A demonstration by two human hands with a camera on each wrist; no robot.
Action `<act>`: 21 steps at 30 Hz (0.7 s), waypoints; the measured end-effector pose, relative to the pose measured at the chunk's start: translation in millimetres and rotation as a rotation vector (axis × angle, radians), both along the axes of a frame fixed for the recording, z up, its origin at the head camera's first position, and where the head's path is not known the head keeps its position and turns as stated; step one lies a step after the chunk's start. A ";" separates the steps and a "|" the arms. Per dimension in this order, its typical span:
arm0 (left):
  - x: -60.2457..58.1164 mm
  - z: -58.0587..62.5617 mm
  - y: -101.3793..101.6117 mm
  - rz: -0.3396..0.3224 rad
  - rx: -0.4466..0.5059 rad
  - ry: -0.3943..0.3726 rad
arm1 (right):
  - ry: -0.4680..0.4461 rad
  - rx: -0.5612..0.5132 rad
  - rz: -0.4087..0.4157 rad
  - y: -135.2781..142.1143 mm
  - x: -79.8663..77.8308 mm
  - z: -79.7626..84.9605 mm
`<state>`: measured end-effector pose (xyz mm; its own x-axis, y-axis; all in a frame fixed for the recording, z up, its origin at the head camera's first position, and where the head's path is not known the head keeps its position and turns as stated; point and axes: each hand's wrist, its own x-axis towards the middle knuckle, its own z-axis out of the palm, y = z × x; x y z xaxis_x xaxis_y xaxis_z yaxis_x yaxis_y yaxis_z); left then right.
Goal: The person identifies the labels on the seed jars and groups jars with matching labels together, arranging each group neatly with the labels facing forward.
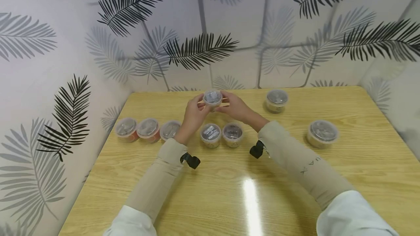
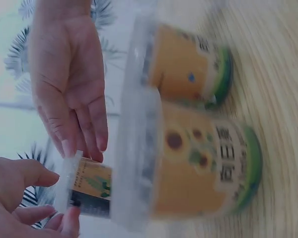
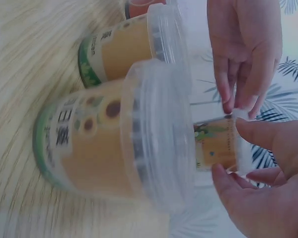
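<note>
In the head view, a small lidded cup (image 1: 212, 98) is up in front of me between my two hands. My left hand (image 1: 193, 115) grips its left side and my right hand (image 1: 238, 108) its right side, with fingers and thumbs about the lid rim. Both wrist views show the held cup (image 2: 92, 181) with an orange and dark printed label. Below the hands, two more lidded cups (image 1: 211, 136) (image 1: 232, 135) stand side by side on the table. Up close, one of these cups (image 3: 107, 134) has a clear lid, a sunflower print and a green base.
On the wooden table (image 1: 210, 196), three reddish lidded cups (image 1: 148, 130) stand in a row at left, one partly behind my left forearm. Two lidded cups stand at right, one farther back (image 1: 276, 101), one nearer (image 1: 323, 134). A leaf-patterned wall (image 1: 236, 17) rises behind the table.
</note>
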<state>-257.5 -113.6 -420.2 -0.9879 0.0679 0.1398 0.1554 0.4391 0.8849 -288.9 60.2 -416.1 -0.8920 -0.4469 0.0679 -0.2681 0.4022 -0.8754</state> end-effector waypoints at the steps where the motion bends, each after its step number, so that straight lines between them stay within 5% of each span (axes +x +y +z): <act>1: 2.5 1.8 2.2 -0.005 0.007 0.026 | 0.026 -0.003 0.000 3.8 0.7 1.1; 11: 31.6 17.7 21.8 -0.007 0.054 0.214 | 0.145 -0.078 -0.041 35.3 24.5 10.6; 17: 42.8 17.9 26.3 -0.045 0.091 0.282 | 0.100 -0.178 -0.031 51.8 46.3 18.5; 21: 59.5 31.9 31.2 -0.088 0.156 0.297 | 0.098 -0.199 0.005 56.6 60.5 26.8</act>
<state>-198.0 -82.4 -388.3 -0.8935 0.1064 0.4362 0.4480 0.2754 0.8506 -228.3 116.8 -389.3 -0.8748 -0.4201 0.2413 -0.3571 0.2227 -0.9071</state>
